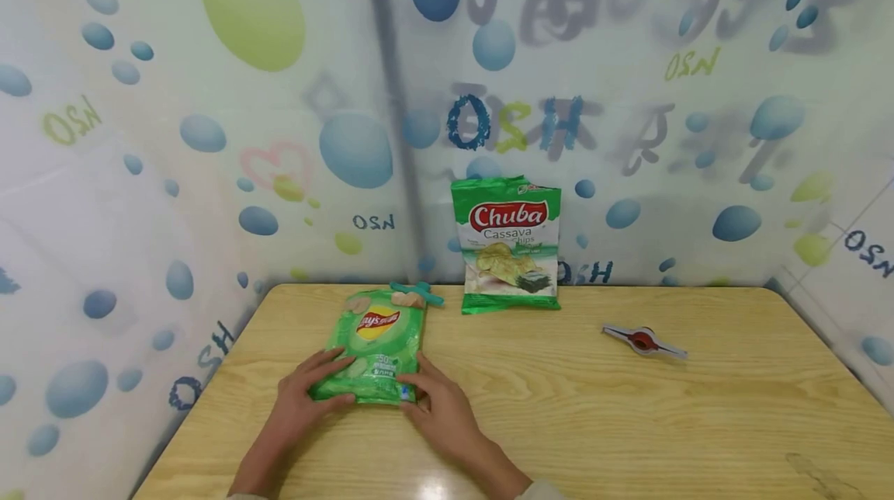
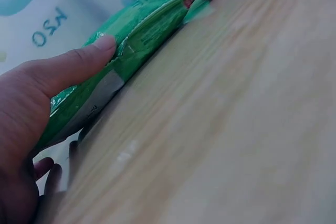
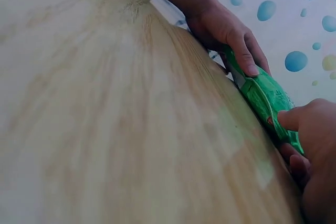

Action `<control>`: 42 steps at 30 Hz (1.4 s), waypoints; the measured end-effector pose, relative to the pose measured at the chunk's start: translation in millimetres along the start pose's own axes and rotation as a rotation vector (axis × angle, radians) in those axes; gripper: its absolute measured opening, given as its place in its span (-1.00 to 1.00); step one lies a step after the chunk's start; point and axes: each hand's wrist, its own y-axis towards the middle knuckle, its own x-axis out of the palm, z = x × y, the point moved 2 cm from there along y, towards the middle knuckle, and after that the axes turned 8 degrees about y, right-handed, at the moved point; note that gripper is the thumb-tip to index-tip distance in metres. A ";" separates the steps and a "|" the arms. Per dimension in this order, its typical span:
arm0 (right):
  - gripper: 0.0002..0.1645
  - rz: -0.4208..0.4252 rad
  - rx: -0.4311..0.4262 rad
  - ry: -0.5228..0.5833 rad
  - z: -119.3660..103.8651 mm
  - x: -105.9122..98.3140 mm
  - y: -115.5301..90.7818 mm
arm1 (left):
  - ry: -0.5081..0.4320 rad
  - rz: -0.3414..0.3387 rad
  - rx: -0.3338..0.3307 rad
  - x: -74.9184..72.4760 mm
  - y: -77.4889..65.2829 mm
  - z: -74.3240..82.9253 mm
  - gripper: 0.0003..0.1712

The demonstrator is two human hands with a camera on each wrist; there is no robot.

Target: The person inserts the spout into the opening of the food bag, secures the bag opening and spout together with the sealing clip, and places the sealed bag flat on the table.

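Note:
A green Lay's chip bag [image 1: 377, 348] lies face up on the left part of the wooden table. My left hand [image 1: 303, 395] grips its lower left corner, the thumb along the near edge and the fingers over the side. At the lower right corner my right hand [image 1: 443, 407] holds the bag; in the right wrist view its thumb [image 3: 289, 119] is on the bag and other fingers are low beside the table. A teal clip-like piece [image 1: 426, 294] sits at the bag's top right corner. The bag's underside is hidden in the head view.
A green and white Chuba cassava chips bag [image 1: 510, 248] stands against the patterned wall sheet [image 1: 349, 81] at the back. To the right, a slim grey and red clip-like tool [image 1: 644, 341] lies on the wooden table [image 1: 594, 422].

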 end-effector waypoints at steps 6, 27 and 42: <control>-0.56 -0.028 0.000 -0.036 -3.9 8.0 2.9 | 0.000 -0.001 0.000 -9.8 0.2 -10.6 -0.41; -0.48 -0.091 -0.095 0.101 -2.1 -3.9 -15.9 | -0.054 0.116 -0.035 -13.5 -10.4 -6.7 -0.51; -0.52 0.070 -0.200 0.113 19.3 -67.3 -57.8 | -0.194 0.481 0.313 12.6 -7.9 109.2 -0.51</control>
